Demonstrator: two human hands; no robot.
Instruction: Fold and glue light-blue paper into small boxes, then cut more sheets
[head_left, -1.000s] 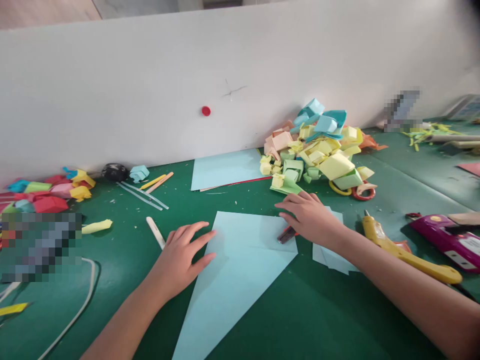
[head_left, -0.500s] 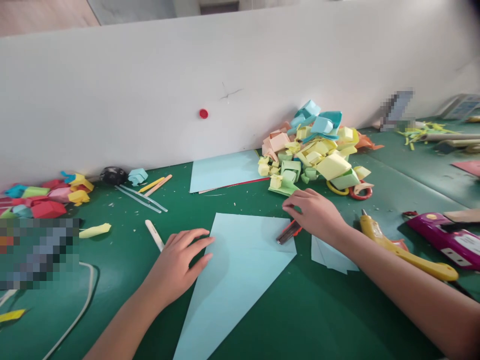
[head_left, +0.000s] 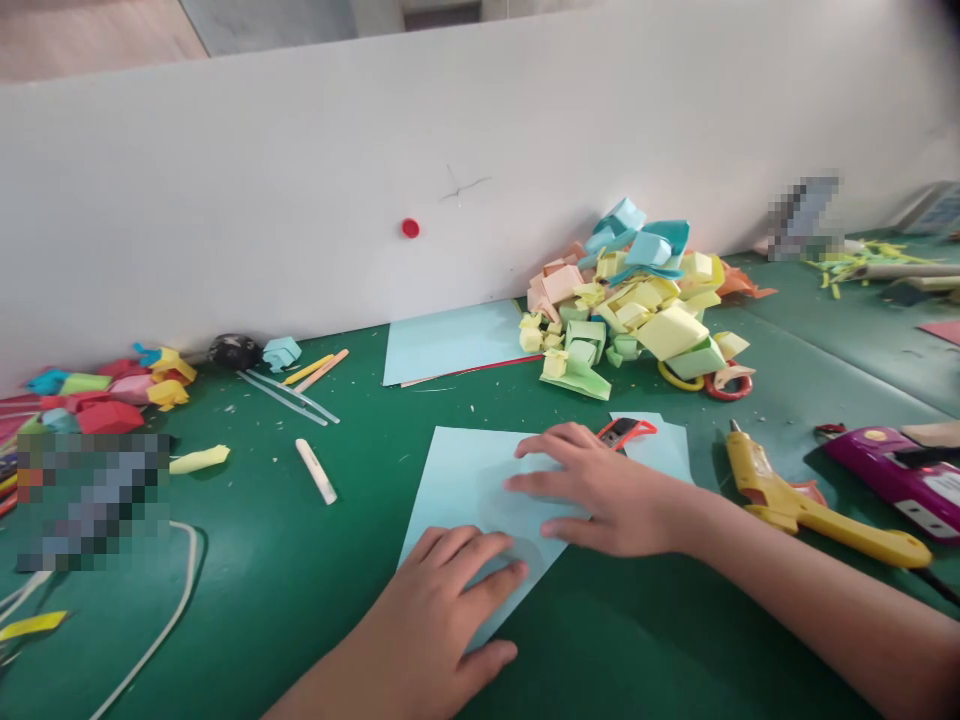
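A light blue sheet of paper (head_left: 465, 475) lies on the green table in front of me, its lower part covered by my hands. My left hand (head_left: 457, 610) is over the sheet's lower left side, fingers spread, holding nothing. Over the right part of the sheet is my right hand (head_left: 592, 490), its fingers apart and nothing in them. Just beyond that hand lies a cutter with a red-orange handle (head_left: 626, 432); part of it is hidden. It rests by some smaller blue paper pieces (head_left: 667, 455). Whether the palms press on the sheet I cannot tell.
A heap of folded paper shapes (head_left: 637, 300) stands by the white partition (head_left: 300, 180). At the right are a yellow glue gun (head_left: 817, 510) and a purple device (head_left: 892, 480). A white stick (head_left: 316, 471) lies left. Another blue sheet (head_left: 457, 340) is at the back.
My right hand has left the cutter, which now lies farther right and back, and has come left over the sheet. My left hand has moved right and nearer to me, onto the sheet.
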